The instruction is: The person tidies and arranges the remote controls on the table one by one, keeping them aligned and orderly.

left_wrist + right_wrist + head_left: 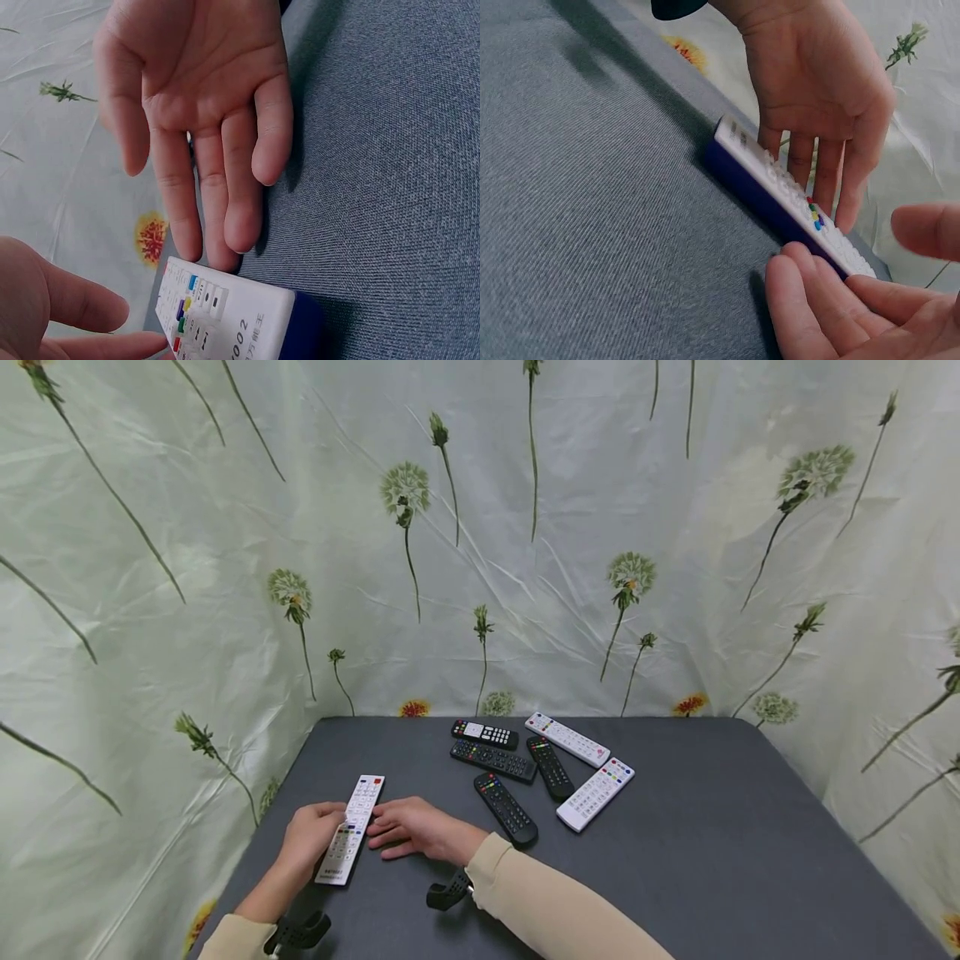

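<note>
A white remote control (349,835) with dark blue sides lies face up on the dark grey table, slanting away from me at the left. Along its left edge is my left hand (309,839), its fingers (176,187) extended and the tips at the remote's side. My right hand (420,828) is at the opposite edge, palm facing inward. In the right wrist view its fingertips (799,259) reach the remote's blue side; whether they press on it I cannot tell. Neither hand grips the remote (780,199).
Several other remotes lie further back to the right: a black one with a white patch (484,734), black ones (493,761) (506,810) and white ones (567,739) (596,794). A flowered curtain (480,527) hangs behind the grey table (675,877).
</note>
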`<state>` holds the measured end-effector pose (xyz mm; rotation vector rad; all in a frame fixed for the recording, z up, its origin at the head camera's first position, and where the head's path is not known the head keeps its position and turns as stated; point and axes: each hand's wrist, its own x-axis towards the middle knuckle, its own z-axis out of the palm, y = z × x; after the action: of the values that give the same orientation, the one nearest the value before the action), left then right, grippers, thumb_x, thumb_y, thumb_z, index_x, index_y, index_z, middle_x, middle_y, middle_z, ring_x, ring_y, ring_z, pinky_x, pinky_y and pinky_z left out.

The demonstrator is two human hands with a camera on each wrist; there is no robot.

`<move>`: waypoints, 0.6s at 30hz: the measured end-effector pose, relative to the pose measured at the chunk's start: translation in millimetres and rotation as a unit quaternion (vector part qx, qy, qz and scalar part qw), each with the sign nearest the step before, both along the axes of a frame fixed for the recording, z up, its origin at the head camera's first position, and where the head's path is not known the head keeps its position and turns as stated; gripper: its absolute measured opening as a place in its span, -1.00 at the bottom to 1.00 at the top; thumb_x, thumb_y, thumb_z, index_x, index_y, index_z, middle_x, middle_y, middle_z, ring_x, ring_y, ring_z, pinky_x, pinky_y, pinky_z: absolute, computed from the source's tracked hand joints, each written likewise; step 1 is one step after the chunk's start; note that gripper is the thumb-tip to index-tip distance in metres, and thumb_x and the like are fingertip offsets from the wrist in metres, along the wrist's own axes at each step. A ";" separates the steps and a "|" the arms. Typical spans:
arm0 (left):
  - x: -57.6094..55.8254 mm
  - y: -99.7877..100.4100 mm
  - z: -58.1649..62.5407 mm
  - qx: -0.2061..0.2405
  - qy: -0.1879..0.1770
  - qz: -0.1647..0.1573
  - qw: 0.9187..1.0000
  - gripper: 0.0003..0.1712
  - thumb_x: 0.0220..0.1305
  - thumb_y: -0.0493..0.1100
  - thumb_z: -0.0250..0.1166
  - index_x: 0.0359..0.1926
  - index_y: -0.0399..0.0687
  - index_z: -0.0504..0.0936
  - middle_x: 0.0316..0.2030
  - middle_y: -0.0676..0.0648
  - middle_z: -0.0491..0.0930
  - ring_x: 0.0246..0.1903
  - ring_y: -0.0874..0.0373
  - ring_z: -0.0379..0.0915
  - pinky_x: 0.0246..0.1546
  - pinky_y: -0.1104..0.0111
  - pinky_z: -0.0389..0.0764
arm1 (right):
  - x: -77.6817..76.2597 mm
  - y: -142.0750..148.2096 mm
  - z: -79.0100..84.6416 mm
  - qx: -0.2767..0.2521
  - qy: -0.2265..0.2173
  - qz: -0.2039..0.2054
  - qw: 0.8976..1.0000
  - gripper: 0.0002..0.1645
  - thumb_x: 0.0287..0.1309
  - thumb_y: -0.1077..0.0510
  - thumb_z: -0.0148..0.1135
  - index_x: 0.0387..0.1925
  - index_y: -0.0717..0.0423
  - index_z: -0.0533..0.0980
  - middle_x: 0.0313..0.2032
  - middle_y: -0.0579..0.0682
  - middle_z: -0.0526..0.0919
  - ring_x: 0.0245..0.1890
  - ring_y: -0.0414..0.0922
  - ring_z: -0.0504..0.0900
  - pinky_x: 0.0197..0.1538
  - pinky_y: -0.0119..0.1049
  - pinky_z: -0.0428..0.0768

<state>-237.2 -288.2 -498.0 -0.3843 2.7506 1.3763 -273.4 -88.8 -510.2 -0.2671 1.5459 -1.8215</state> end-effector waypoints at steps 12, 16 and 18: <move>1.6 17.6 16.3 -0.033 0.069 0.020 0.997 -0.47 0.39 -0.18 0.05 0.32 -0.28 0.45 0.22 -0.44 0.45 0.19 -0.31 0.37 0.09 -0.17 0.38 | 7.8 11.9 23.4 0.077 0.123 -0.039 0.989 -0.51 0.28 0.24 0.15 0.23 0.24 0.52 -0.12 0.16 0.72 -0.10 0.12 0.71 -0.16 -0.06 0.68; 2.3 34.7 27.7 -0.003 0.102 0.029 0.994 -0.47 0.41 -0.19 0.06 0.36 -0.21 0.42 0.26 -0.40 0.41 0.24 -0.28 0.33 0.14 -0.16 0.36 | 7.0 25.1 35.6 0.125 0.209 -0.030 0.969 -0.59 0.33 0.17 0.19 0.18 0.10 0.59 -0.12 -0.04 0.70 -0.14 -0.03 0.70 -0.15 -0.07 0.67; 2.7 46.0 31.4 0.019 0.115 0.032 0.993 -0.48 0.41 -0.21 0.08 0.35 -0.19 0.43 0.25 -0.38 0.42 0.22 -0.25 0.35 0.12 -0.12 0.39 | 5.8 33.2 40.9 0.155 0.259 -0.027 0.953 -0.62 0.32 0.13 0.22 0.15 0.01 0.61 -0.13 -0.13 0.69 -0.18 -0.11 0.68 -0.17 -0.14 0.65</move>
<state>-234.5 -242.2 -466.6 -0.3336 2.9100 1.5781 -267.7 -55.6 -469.3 -0.5908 2.1908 -1.5869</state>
